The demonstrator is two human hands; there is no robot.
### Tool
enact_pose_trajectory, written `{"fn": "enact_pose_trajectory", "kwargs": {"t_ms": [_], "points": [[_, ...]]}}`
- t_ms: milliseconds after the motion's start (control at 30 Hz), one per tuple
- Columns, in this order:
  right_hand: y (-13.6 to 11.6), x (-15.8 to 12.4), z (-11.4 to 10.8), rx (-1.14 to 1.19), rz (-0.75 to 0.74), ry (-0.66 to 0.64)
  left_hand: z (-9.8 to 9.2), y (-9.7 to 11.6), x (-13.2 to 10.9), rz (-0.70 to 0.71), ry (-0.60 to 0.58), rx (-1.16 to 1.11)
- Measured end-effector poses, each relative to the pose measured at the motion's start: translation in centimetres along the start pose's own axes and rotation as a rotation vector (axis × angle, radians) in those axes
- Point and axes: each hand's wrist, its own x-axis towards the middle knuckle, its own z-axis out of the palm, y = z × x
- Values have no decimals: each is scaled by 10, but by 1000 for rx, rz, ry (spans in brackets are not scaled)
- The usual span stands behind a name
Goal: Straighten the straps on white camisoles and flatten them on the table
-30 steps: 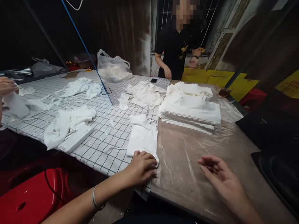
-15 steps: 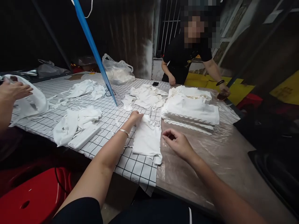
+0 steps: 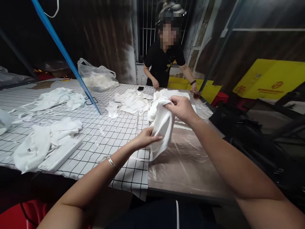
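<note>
A white piece of cloth (image 3: 164, 127) hangs between my two hands, lifted above the table's front part. Its kind of garment is not plain. My right hand (image 3: 182, 108) pinches the upper edge, and my left hand (image 3: 146, 138) grips the left side lower down, thumb over the fabric. Just behind the cloth lies a stack of white fabric pieces (image 3: 171, 93), partly covered by it and by my right hand. To the left of the stack spreads a loose heap of white cloth (image 3: 131, 101).
More white cloth heaps (image 3: 57, 98) lie on the checked tablecloth (image 3: 107, 133), beside a flat white bundle (image 3: 60, 156). A blue pole (image 3: 66, 57) slants over the table. Across it stands a co-worker (image 3: 159, 60). Clear plastic sheeting (image 3: 186, 159) covers the right side.
Both hands have raised the white cloth off the table, and my right hand has taken hold of it. My view has turned right. The co-worker stands more upright.
</note>
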Motion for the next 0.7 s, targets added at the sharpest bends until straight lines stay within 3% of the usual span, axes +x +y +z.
{"fn": "enact_pose_trajectory", "kwargs": {"t_ms": [100, 200, 300, 400, 467, 567, 700], "points": [[14, 1, -42, 134, 77, 140, -6, -5, -11, -79, -166, 137], [35, -6, -81, 294, 226, 205, -25, 20, -13, -35, -297, 219], [52, -20, -110, 345, 350, 216, -38, 52, -11, 9, -316, 296], [59, -37, -129, 351, 387, 250, -40, 80, -6, 75, -310, 415], [59, -44, -139, 365, 366, 292, -37, 97, 0, 111, -283, 619], [58, -45, -159, 369, 296, 355, -33, 125, 16, 186, -153, 985], [53, -20, -189, 293, 248, 414, -27, 171, 52, 380, 93, 1373]]}}
